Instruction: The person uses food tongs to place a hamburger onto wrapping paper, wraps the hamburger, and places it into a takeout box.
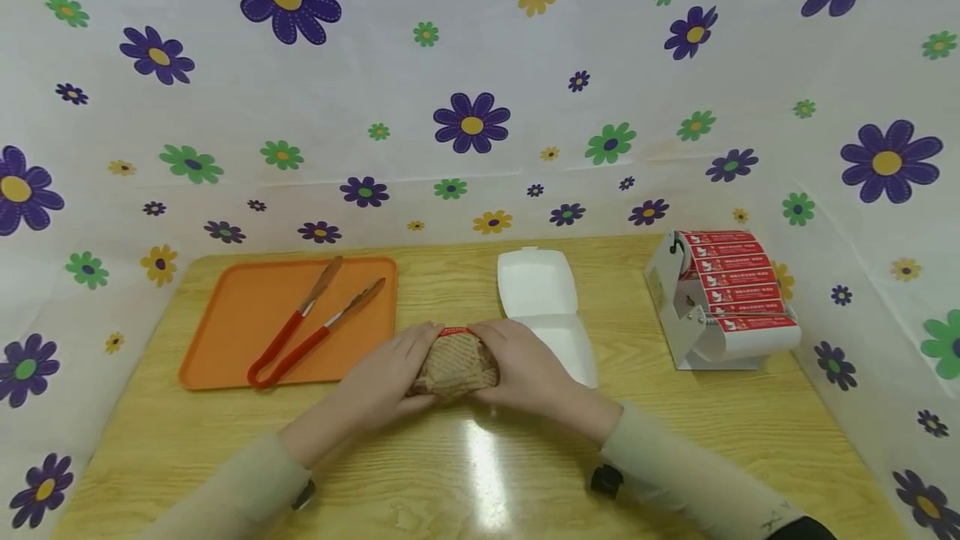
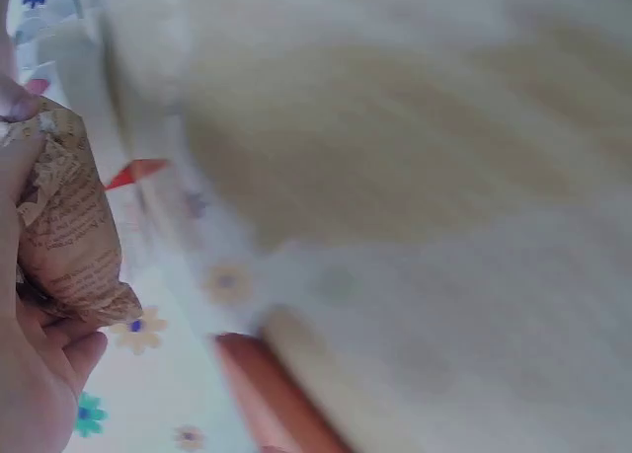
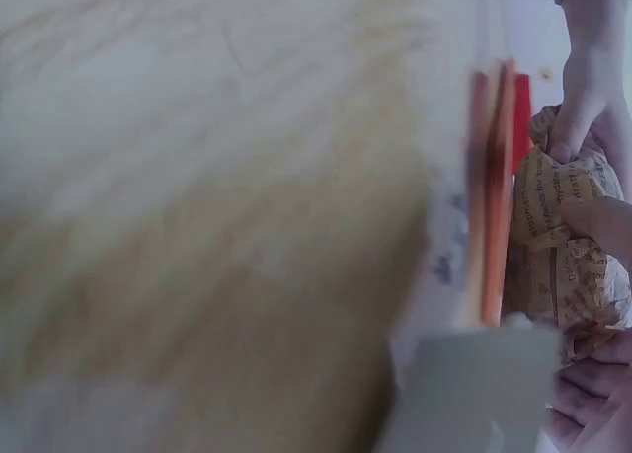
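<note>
At the middle of the table, a bundle wrapped in crumpled brown printed paper (image 1: 456, 365) is held between both hands, with a red label strip (image 1: 454, 331) along its far top edge. The left hand (image 1: 386, 375) grips its left side and the right hand (image 1: 531, 367) its right side. In the left wrist view the printed paper bundle (image 2: 74, 221) shows folded ends, fingers around it. The right wrist view has the same bundle (image 3: 553, 236) at its right edge, a thumb pressing the paper. What the paper encloses is hidden.
Right behind the right hand lies an opened white foam clamshell box (image 1: 536, 283). On the left, an orange tray (image 1: 213, 344) carries red-handled tongs (image 1: 279, 342). A label dispenser (image 1: 678, 327) with a roll of red labels (image 1: 738, 273) stands at the right. A flowered sheet (image 1: 405, 90) surrounds the table.
</note>
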{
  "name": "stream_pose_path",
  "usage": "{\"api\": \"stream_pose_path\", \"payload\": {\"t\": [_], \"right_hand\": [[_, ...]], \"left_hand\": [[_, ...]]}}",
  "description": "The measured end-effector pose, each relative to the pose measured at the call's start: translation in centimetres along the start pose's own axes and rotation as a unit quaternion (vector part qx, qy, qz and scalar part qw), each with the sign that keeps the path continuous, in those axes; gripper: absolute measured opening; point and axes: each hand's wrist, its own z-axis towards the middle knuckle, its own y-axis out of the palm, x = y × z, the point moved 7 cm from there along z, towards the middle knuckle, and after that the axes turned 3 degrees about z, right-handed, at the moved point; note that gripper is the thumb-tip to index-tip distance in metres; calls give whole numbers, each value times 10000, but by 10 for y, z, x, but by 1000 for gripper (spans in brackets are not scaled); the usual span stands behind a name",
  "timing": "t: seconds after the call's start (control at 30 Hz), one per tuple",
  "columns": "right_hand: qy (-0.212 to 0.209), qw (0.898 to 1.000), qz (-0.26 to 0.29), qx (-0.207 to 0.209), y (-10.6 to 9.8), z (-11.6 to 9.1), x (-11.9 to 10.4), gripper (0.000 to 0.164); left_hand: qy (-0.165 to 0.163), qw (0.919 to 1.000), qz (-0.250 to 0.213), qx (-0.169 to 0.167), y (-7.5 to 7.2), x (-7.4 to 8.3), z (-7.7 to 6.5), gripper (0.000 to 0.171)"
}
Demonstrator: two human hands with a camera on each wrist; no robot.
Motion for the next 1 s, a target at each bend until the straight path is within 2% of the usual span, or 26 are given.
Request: {"api": "stream_pose_path", "payload": {"t": [0.1, 0.3, 0.4, 0.6, 0.77, 1.0], "right_hand": [[-42, 9998, -98, 151, -21, -6, 7, 88], [-145, 9998, -24, 152, -54, -20, 32, 89], [-24, 9997, 162, 154, -66, -31, 49, 88], [227, 9993, 253, 138, -80, -53, 78, 85], [298, 9995, 104, 43, -83, -64, 95, 85], [319, 9991, -54, -280, -66, -73, 109, 89]], "left_hand": [[157, 9996, 217, 97, -10, 12, 19, 97], [545, 9970, 494, 252, -20, 41, 57, 94], [681, 9953, 617, 293, -19, 56, 76, 95], [731, 9951, 655, 96, -6, 79, 106, 96], [587, 9970, 492, -70, 8, 90, 118, 97], [433, 9987, 196, -201, 31, 95, 119, 99]]}}
